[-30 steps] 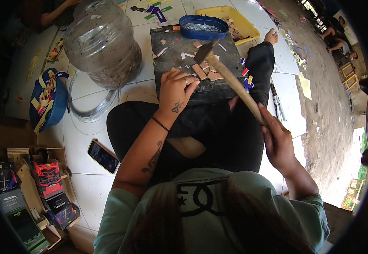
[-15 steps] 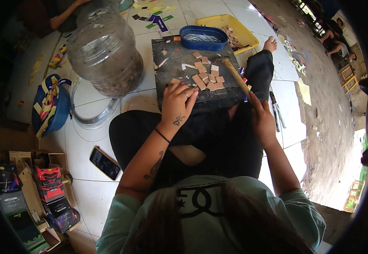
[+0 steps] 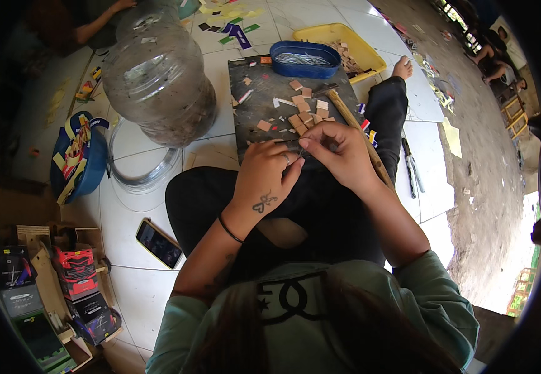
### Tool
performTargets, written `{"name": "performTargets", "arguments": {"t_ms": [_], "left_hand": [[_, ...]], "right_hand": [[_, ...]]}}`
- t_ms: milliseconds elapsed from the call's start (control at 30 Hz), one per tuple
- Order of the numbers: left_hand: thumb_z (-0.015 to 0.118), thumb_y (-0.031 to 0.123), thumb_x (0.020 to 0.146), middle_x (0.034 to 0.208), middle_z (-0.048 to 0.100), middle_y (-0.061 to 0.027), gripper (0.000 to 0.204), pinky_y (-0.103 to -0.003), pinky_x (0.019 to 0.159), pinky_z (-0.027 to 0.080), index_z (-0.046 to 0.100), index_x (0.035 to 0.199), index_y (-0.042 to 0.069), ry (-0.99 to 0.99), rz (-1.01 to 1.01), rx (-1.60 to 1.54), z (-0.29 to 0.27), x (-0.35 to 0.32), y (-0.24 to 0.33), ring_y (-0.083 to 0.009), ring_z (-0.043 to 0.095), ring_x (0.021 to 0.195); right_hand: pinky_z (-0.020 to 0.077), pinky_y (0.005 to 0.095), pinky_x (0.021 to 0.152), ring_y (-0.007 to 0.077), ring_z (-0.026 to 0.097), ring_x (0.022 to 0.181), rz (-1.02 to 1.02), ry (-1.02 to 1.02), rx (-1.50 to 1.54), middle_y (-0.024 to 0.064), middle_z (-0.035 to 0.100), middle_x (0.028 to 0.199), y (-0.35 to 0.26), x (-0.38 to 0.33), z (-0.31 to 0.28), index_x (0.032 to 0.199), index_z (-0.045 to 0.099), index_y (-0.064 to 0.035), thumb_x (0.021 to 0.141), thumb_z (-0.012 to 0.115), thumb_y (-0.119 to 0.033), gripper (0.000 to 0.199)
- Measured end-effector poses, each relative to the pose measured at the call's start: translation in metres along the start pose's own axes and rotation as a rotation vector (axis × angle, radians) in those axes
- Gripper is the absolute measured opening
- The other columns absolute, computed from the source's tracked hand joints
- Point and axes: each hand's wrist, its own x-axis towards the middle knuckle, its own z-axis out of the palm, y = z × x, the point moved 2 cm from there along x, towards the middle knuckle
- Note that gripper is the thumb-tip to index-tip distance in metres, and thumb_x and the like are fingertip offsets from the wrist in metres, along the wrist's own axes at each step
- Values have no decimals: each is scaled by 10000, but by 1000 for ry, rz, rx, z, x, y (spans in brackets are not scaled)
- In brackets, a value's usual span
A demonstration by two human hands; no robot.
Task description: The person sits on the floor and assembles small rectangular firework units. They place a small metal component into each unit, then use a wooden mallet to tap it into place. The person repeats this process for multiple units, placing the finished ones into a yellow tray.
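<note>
My left hand (image 3: 265, 171) and my right hand (image 3: 343, 156) meet at the near edge of a dark board (image 3: 255, 121), fingertips almost touching. Both are closed in a pinch. A thin sliver shows between the fingertips, too small to name. Just beyond them lie several small brown wooden squares (image 3: 304, 106), and one lone square (image 3: 264, 126) sits to their left. A hammer (image 3: 348, 113) rests on the board's right side, its wooden handle running past my right forearm. At the board's far edge stands a blue oval tub (image 3: 304, 60) of thin metal pins or nails.
Behind the board is a yellow tray (image 3: 376, 59) with more squares. A large clear plastic jug (image 3: 158, 81), a wire coil (image 3: 142, 168), a blue basin (image 3: 93, 168) of paper strips and a phone (image 3: 159, 243) stand leftward. Pens (image 3: 412, 167) lie right; boxed stacks (image 3: 74, 274) sit lower left.
My right hand has let go of the hammer, now lying on the board, and moved left to my left hand. Both hands now pinch together, and the lone wooden square lies uncovered.
</note>
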Motion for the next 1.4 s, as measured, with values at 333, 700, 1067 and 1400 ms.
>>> {"name": "performTargets", "arguments": {"t_ms": [333,700,1067,1400], "left_hand": [[575,86,929,724,651,-86,146,-291,596,486,688,931,-6,189,-239,-545,13,-11,-12,-179,634,620],[579,84,928,680,629,-59,140,-305,597,460,699,910,14,173,-133,-587,18,-10,-25,-168,593,578],[685,94,812,829,637,-81,101,-395,811,459,704,893,36,74,1,-217,23,21,-53,-278,593,887],[709,104,820,786,646,-121,105,-367,684,492,702,831,0,129,-91,-176,33,18,-57,-286,618,732]], "right_hand": [[502,214,694,77,641,754,76,29,328,47,705,830,4,6,8,941,696,34,900,687,-84,125],[457,217,642,75,574,663,210,-99,431,26,659,732,1,14,-1,884,688,-6,910,682,-137,133],[464,302,597,185,604,649,-272,-131,-361,91,623,722,3,50,-11,863,694,-17,840,706,-87,75],[444,439,948,361,522,1151,-91,225,-1045,161,530,1229,17,-25,-49,1265,498,-29,717,802,-210,653]]}}
